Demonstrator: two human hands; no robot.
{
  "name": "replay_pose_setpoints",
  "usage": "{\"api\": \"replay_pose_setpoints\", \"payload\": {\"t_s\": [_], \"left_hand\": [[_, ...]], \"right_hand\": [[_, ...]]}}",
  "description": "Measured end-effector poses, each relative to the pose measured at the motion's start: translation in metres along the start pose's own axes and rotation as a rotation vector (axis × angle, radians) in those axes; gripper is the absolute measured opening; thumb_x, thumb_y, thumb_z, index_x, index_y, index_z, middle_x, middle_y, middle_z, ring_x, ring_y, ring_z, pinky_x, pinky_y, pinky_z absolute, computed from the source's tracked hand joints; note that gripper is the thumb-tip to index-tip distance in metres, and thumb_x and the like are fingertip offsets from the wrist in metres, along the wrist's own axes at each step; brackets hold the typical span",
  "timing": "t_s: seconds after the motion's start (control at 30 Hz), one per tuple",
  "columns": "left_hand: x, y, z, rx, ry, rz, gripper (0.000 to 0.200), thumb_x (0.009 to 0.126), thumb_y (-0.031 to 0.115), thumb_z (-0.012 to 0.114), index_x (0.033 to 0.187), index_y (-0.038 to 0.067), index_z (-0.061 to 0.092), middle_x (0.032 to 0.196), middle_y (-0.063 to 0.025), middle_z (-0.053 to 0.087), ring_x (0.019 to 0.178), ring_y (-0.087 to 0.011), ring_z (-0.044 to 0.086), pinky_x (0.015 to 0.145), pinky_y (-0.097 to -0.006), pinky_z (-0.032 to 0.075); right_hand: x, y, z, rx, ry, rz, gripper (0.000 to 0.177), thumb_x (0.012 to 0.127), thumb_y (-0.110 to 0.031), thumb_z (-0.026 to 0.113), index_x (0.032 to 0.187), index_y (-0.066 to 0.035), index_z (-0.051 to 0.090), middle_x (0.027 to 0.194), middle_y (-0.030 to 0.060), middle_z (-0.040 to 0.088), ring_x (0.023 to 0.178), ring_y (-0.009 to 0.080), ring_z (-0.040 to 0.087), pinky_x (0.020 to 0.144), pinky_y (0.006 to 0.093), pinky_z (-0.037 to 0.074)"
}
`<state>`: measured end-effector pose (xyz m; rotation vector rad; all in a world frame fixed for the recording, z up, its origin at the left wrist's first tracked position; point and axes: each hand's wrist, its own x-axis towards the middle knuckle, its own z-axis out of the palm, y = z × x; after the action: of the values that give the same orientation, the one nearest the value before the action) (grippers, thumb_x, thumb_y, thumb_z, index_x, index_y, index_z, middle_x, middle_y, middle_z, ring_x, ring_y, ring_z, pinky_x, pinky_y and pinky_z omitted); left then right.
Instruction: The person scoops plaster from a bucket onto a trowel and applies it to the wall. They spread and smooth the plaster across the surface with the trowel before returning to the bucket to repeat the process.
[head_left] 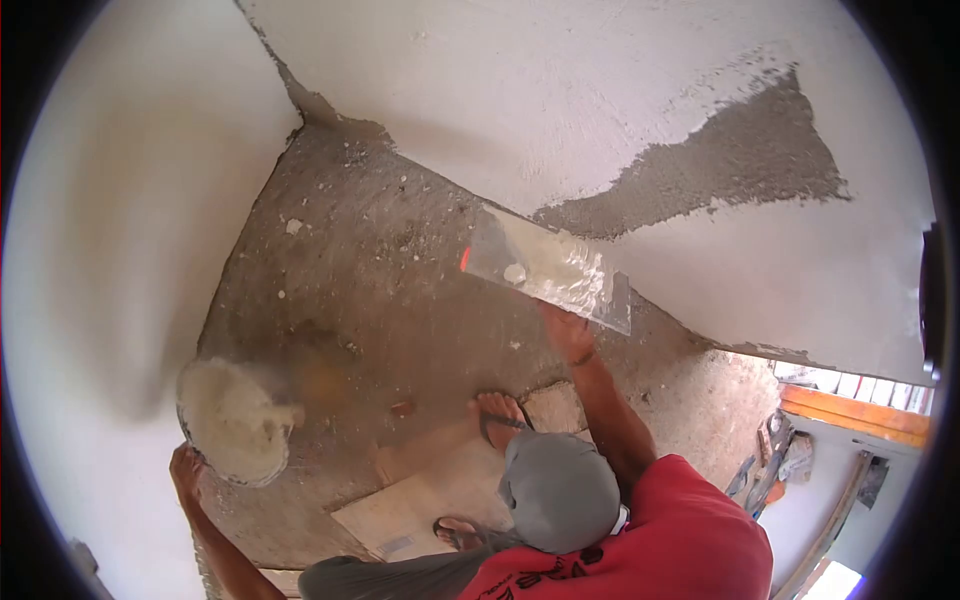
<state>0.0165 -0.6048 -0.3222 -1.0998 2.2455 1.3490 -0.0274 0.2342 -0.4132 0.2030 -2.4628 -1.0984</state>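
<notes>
My right hand (567, 333) is closed at the lower edge of a wide plastering blade (560, 262). Wet, pale plaster shines on the blade, and an orange mark shows at its left end. The blade's upper edge lies close to the white wall (500, 90); whether it touches is hard to see. Low on the left, my left hand (187, 470) grips the rim of a round bucket (240, 481), its fingers partly hidden. Pale plaster (235, 420) fills the bucket, which is beside the left wall (100, 300).
A bare grey patch (740, 150) breaks the coated wall. Pale splashes dot the rough floor (400, 320). Flat boards (430, 500) lie around the sandalled feet (497, 415). At the right are an orange beam (855, 415) and assorted debris (775, 460).
</notes>
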Motion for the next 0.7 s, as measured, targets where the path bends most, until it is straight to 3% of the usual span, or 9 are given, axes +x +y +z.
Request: {"api": "replay_pose_setpoints", "payload": {"t_s": [0.07,0.1,0.17,0.2,0.23,0.27,0.43,0.53,0.7], "left_hand": [[-0.015,0.041,-0.014,0.173,0.145,-0.085,0.031,0.093,0.017,0.057,0.123,0.012,0.061,0.097,-0.0024,0.062,0.083,-0.0125,0.058,0.07,-0.0342,0.052],[0.0,0.064,-0.032,0.361,0.127,-0.122,0.033,0.095,0.016,0.055,0.126,0.007,0.06,0.105,-0.0061,0.065,0.094,-0.0189,0.061,0.079,-0.0368,0.053],[0.018,0.114,-0.03,0.964,0.179,0.562,0.034,0.098,0.016,0.051,0.129,0.003,0.057,0.117,-0.0125,0.064,0.11,-0.0262,0.06,0.093,-0.0378,0.049],[-0.02,0.2,0.036,0.896,0.145,0.508,0.036,0.099,0.012,0.047,0.132,-0.001,0.052,0.127,-0.0175,0.059,0.123,-0.032,0.053,0.102,-0.0421,0.044],[-0.042,0.264,0.098,0.669,0.047,0.635,0.039,0.097,0.008,0.05,0.135,0.001,0.05,0.136,-0.0181,0.052,0.127,-0.0327,0.049,0.106,-0.0421,0.039],[-0.068,0.326,0.161,0.925,0.085,0.786,0.043,0.096,0.008,0.051,0.138,0.004,0.048,0.142,-0.0167,0.046,0.132,-0.0318,0.043,0.11,-0.0421,0.034],[-0.083,0.468,0.373,0.687,-0.072,1.383,0.055,0.094,0.022,0.057,0.146,0.014,0.04,0.15,-0.0123,0.037,0.136,-0.0307,0.038,0.112,-0.0429,0.032],[-0.092,0.5,0.426,0.548,-0.038,1.655,0.054,0.093,0.019,0.057,0.145,0.012,0.041,0.152,-0.0156,0.034,0.137,-0.0329,0.037,0.112,-0.0451,0.033],[-0.124,0.525,0.439,0.501,0.065,2.0,0.054,0.09,0.017,0.059,0.141,0.009,0.045,0.151,-0.0238,0.031,0.137,-0.0405,0.035,0.11,-0.0519,0.033]], "right_hand": [[-0.008,-0.014,0.014,0.097,-0.038,0.038,0.041,0.094,-0.032,0.049,0.129,-0.012,0.058,0.133,0.0108,0.054,0.12,0.0295,0.053,0.098,0.0483,0.045],[-0.013,-0.019,0.019,0.143,-0.049,0.054,0.041,0.094,-0.032,0.049,0.129,-0.012,0.058,0.135,0.0109,0.053,0.122,0.0301,0.052,0.1,0.0492,0.044],[-0.024,-0.029,0.028,0.233,-0.055,0.096,0.041,0.094,-0.032,0.049,0.13,-0.013,0.057,0.137,0.0111,0.051,0.125,0.0311,0.049,0.102,0.0508,0.041],[-0.027,-0.032,0.03,0.277,-0.051,0.121,0.042,0.094,-0.032,0.05,0.131,-0.013,0.057,0.138,0.0112,0.05,0.127,0.0317,0.048,0.104,0.0517,0.039],[-0.026,-0.033,0.031,0.284,-0.067,0.131,0.042,0.094,-0.032,0.05,0.131,-0.013,0.057,0.14,0.0113,0.049,0.129,0.0322,0.046,0.105,0.0525,0.038],[-0.027,-0.036,0.031,0.292,-0.093,0.131,0.042,0.094,-0.032,0.05,0.131,-0.014,0.057,0.141,0.0114,0.048,0.131,0.0327,0.045,0.107,0.0533,0.036],[-0.013,-0.038,0.039,0.293,-0.197,0.009,0.046,0.087,-0.03,0.056,0.13,-0.014,0.058,0.139,0.0144,0.051,0.126,0.0369,0.049,0.105,0.0556,0.038],[0.0,-0.039,0.041,0.246,-0.189,0.02,0.048,0.088,-0.032,0.055,0.132,-0.014,0.057,0.139,0.0158,0.051,0.127,0.0385,0.048,0.105,0.0562,0.038],[-0.008,-0.052,0.041,0.158,-0.287,-0.021,0.051,0.091,-0.035,0.052,0.139,-0.017,0.051,0.141,0.0164,0.048,0.128,0.0387,0.048,0.105,0.0545,0.039]]}}
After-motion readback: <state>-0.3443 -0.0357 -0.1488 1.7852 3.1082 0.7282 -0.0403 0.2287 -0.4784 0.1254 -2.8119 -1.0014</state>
